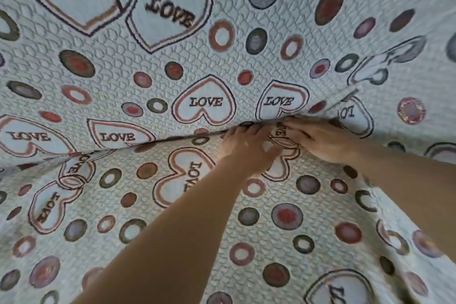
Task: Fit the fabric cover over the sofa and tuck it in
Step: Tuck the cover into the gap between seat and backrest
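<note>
Nearest me, at six o'clock, I've got the fabric cover spread over the seat, hearts and rings everywhere. Moving up, just right of centre, the left hand is released, its straight fingers pressing cloth down into the crease. Just beside it at three o'clock is the right hand, flat, grasping nothing, fingers stretched along the same fold with their tips partly buried. Beyond, towards twelve, the cover climbs the backrest, blurred.
</note>
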A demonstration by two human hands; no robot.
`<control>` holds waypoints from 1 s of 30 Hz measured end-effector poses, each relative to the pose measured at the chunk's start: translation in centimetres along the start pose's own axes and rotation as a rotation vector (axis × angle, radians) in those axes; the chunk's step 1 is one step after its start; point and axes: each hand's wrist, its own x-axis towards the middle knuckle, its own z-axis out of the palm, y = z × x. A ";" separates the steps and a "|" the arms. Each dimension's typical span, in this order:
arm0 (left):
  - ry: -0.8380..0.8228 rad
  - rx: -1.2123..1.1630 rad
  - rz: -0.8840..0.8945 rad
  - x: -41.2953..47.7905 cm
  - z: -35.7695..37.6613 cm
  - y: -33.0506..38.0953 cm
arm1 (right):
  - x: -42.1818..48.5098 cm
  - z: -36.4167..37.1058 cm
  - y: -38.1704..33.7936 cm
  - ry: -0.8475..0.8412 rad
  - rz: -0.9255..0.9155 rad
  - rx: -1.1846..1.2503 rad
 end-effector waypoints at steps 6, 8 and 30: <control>-0.062 0.078 -0.062 0.7 0.1 1.1 | -0.1 -0.3 0.4 0.008 -0.014 0.055; -0.024 0.066 -0.072 0.2 0.1 1.4 | -1.5 0.4 1.4 0.154 -0.002 0.072; 0.096 0.020 -0.062 -7.9 -1.4 -8.9 | -1.5 4.3 -15.2 -0.149 0.300 -0.122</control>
